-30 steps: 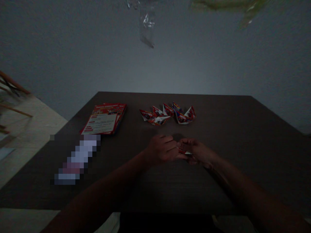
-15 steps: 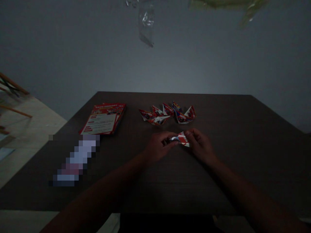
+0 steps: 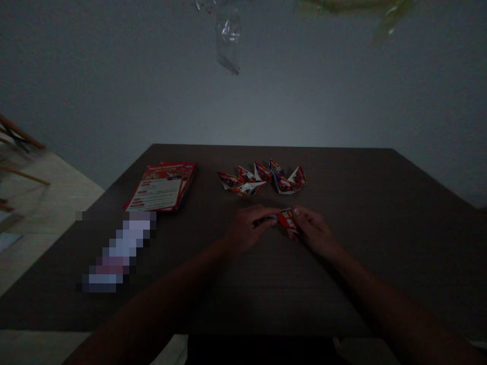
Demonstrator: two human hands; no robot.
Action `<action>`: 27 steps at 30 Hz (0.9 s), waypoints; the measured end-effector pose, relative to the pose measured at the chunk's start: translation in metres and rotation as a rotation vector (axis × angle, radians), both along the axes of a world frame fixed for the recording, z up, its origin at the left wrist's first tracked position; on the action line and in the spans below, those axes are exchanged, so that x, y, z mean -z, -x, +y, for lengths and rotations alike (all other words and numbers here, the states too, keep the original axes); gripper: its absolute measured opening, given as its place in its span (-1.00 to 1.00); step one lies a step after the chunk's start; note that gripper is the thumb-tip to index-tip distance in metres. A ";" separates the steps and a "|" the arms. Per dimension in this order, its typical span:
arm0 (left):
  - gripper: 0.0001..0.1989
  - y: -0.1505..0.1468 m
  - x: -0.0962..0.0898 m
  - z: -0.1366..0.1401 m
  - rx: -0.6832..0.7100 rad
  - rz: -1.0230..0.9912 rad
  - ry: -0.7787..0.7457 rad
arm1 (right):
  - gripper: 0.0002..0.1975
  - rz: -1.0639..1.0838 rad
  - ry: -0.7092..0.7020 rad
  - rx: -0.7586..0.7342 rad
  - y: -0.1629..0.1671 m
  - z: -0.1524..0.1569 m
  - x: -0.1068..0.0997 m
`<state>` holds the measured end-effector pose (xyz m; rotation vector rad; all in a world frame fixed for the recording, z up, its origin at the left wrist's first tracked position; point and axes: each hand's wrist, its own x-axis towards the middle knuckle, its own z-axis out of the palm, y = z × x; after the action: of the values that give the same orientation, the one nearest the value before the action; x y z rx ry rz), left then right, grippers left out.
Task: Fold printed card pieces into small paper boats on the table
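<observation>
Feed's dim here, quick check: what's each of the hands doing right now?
Left hand: closed, holding the left side of the folded red paper.
Right hand: closed, holding the same paper's right side.

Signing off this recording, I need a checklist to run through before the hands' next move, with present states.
1. Left hand and right hand both hold the folded paper: ok.
2. Paper boats apart from the hands: ok.
3. Sheet stack apart from the hands: ok.
4. Stack edges squared: not ok, sheets skewed.
5. Creases sharp: cannot tell, dim and partly covered by fingers.
</observation>
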<state>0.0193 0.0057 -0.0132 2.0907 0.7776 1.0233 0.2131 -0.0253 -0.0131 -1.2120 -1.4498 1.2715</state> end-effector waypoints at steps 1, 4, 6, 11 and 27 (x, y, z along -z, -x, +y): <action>-0.77 0.000 0.000 0.000 0.014 -0.012 -0.012 | -0.54 0.023 0.014 -0.004 0.000 0.000 0.000; -0.82 0.001 0.000 0.001 0.058 -0.064 -0.029 | -0.58 0.085 0.052 -0.033 -0.001 0.002 0.000; -0.85 0.002 0.000 0.002 0.097 -0.087 -0.038 | -0.61 0.094 0.061 -0.044 -0.002 0.003 0.000; -0.82 0.006 -0.002 0.002 0.160 -0.097 -0.004 | -0.64 0.059 0.051 0.040 -0.001 0.006 0.000; -0.64 -0.001 0.008 0.000 0.039 -0.237 0.511 | -0.66 0.034 0.051 -0.021 -0.002 0.005 -0.001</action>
<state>0.0201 0.0055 -0.0214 1.5158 0.7768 0.9141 0.2152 -0.0202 -0.0122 -1.2057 -1.4168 1.3448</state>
